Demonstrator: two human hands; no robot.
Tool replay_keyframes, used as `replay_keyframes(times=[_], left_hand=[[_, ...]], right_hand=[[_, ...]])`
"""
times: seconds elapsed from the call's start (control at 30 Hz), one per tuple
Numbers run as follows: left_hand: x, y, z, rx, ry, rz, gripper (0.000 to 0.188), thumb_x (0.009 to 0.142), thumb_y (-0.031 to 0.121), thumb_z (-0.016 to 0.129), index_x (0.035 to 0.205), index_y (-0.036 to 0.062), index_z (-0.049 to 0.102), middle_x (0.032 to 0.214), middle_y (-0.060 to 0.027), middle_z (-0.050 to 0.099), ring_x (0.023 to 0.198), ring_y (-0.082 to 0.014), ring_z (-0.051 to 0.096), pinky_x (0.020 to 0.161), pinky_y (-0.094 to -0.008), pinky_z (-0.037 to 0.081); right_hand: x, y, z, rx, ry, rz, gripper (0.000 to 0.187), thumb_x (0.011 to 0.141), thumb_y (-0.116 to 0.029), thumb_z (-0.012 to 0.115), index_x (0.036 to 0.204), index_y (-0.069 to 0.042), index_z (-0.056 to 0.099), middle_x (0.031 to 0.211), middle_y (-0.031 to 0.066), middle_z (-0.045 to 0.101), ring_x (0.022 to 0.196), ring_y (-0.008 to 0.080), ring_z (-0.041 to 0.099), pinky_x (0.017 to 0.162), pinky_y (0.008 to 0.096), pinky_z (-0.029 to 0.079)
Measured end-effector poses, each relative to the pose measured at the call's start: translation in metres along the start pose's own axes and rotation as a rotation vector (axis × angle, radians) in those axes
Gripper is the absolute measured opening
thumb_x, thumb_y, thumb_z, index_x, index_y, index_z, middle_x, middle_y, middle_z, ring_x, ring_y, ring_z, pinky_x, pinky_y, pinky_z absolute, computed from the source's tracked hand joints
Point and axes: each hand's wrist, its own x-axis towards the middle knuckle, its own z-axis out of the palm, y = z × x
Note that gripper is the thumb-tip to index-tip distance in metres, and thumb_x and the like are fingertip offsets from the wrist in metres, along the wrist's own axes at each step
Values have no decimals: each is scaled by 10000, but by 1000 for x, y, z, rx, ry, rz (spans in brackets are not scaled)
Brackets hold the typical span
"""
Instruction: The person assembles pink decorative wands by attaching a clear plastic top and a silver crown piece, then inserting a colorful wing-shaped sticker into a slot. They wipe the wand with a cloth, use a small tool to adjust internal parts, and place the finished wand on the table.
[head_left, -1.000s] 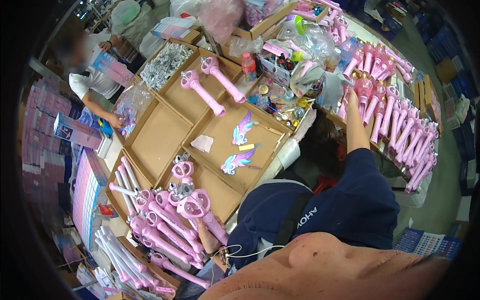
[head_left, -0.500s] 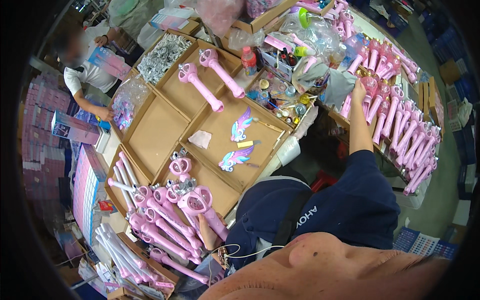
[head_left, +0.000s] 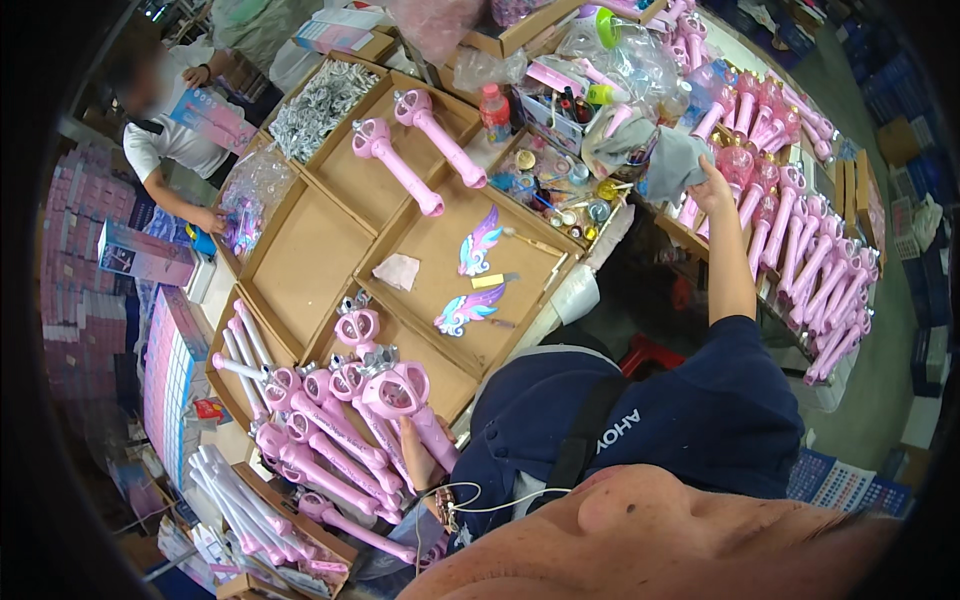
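My left hand [head_left: 418, 458] is wrapped around the handle of a pink toy wand [head_left: 432, 436] with a round, open-framed head and a silver crown tip. Beside it, several more pink wands [head_left: 335, 440] lie heaped in a cardboard tray. My right hand [head_left: 712, 190] reaches out to the right and grips a grey cloth [head_left: 676, 165], close to a plastic bag [head_left: 612, 150] and a row of upright pink wands [head_left: 765, 185]. Two purple-and-blue wing pieces [head_left: 480, 242] lie in the tray section in front of me.
Two pink wands [head_left: 432, 138] lie in a far tray section, near silver parts [head_left: 325, 108]. Paint pots and brushes [head_left: 565, 190] fill a tray at the right, beside a red-capped bottle [head_left: 495, 112]. White rods [head_left: 240, 505] stand in a box. Another person [head_left: 175, 150] works at the far left.
The grey cloth has drawn away from the plastic bag and hangs more bunched in my right hand. My left hand keeps hold of the wand, whose head has shifted slightly.
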Motion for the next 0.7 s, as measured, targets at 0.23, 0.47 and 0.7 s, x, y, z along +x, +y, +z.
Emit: replay_keyframes(times=[0.23, 0.47, 0.7], left_hand=[[-2, -5, -4, -12, 35, -12, 497, 917, 517, 365, 1023, 51, 504, 693, -94, 554, 502, -199, 532, 448, -292, 446], [1, -7, 0, 13, 58, -53, 505, 918, 524, 352, 998, 51, 510, 687, -90, 555, 496, -185, 531, 437, -278, 440], [-2, -11, 9, 21, 56, -39, 524, 913, 542, 344, 973, 50, 514, 691, -90, 559, 510, -177, 527, 446, -270, 433]], right_hand=[[-40, -9, -24, -787, 815, -1273, 548, 813, -487, 601, 803, 55, 681, 930, 149, 592, 796, 259, 538, 787, 361, 427], [-76, -56, 19, 207, 536, -960, 393, 864, -352, 539, 869, 30, 631, 899, 111, 613, 799, 220, 573, 718, 338, 467], [-66, -62, 44, -759, 649, -1191, 268, 842, -268, 611, 812, -2, 592, 873, 84, 583, 811, 200, 575, 697, 335, 455]])
